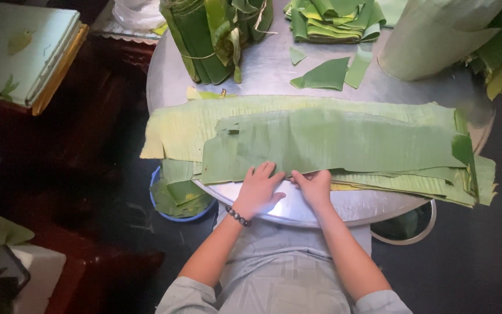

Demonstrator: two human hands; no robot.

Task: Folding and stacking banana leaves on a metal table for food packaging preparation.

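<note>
Right now your left hand [258, 189] and right hand [314, 187] lie flat, fingers spread, gripping nothing, on the top leaf's [332, 142] near edge; its long axis runs nine-to-three across the table [262, 70].

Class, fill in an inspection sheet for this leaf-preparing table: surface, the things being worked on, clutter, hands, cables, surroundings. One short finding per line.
Surface: round metal table, shiny, mostly covered.
Job's things: stack of long banana leaves laid flat across the table, ends hanging over both sides.
Clutter: tied leaf bundle, folded leaf pile, cut scraps, rolled leaves at the far right.
Hands: left hand and right hand lie side by side on the near leaf edge; beaded bracelet on the left wrist.
Cables: nothing seen.
Surroundings: blue basin of leaf pieces below the table, dark floor.
</note>
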